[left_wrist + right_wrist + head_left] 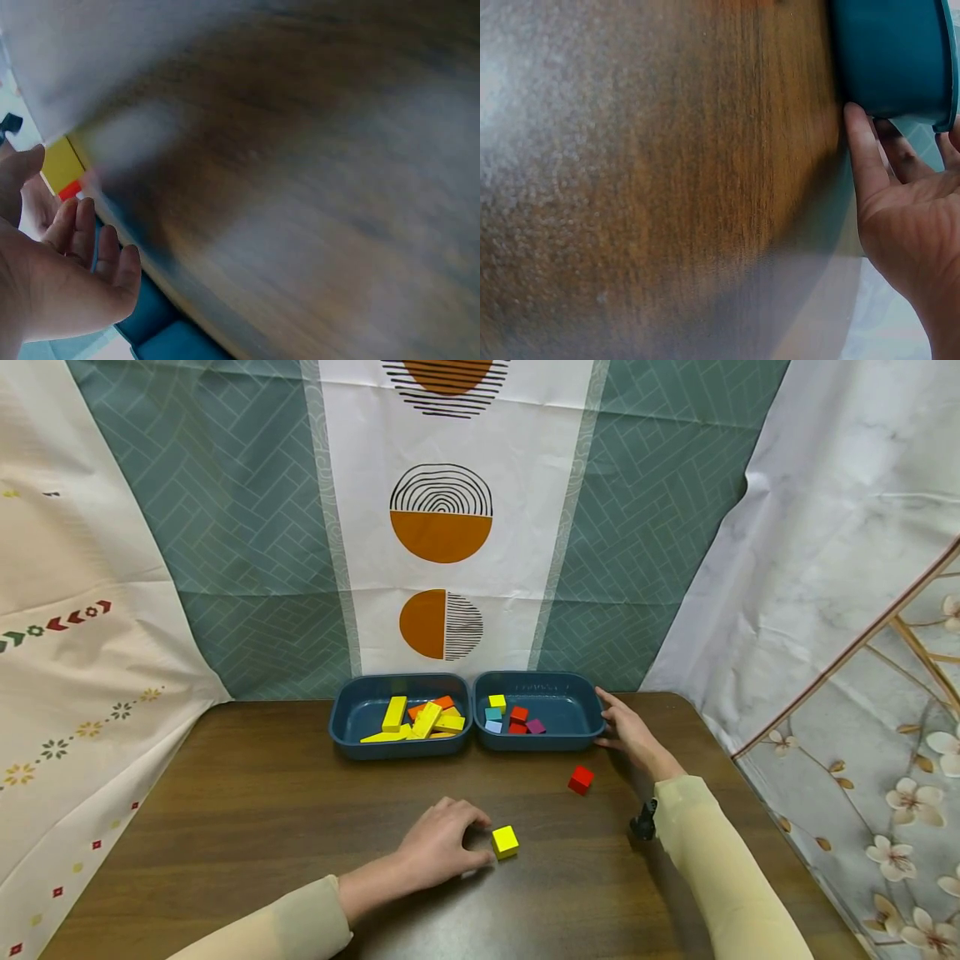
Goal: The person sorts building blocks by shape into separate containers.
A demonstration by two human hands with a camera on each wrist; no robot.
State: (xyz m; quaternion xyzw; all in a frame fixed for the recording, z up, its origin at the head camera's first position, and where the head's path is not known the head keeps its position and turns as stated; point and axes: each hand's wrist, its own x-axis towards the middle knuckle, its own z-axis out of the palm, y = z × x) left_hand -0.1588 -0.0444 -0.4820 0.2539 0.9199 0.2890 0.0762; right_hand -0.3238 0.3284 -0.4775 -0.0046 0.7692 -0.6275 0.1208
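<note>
A yellow cube (505, 842) lies on the wooden table, right at the fingertips of my left hand (442, 843). That hand's thumb and forefinger stand apart, with a gap between them. In the left wrist view the yellow cube (63, 165) shows just beyond the thumb. My right hand (630, 731) is at the right end of the right-hand blue bin (534, 742), its fingers touching the end wall. The right wrist view shows these fingers fairly straight against the bin (896, 60). A red cube (581, 780) sits on the table in front of that bin.
Inside the right bin are several small cubes, among them red cubes (518, 714) and a purple cube (536, 727). The left blue bin (401, 748) adjoins it and holds yellow blocks (394, 714) and orange pieces. A patterned cloth (255, 568) hangs behind the table.
</note>
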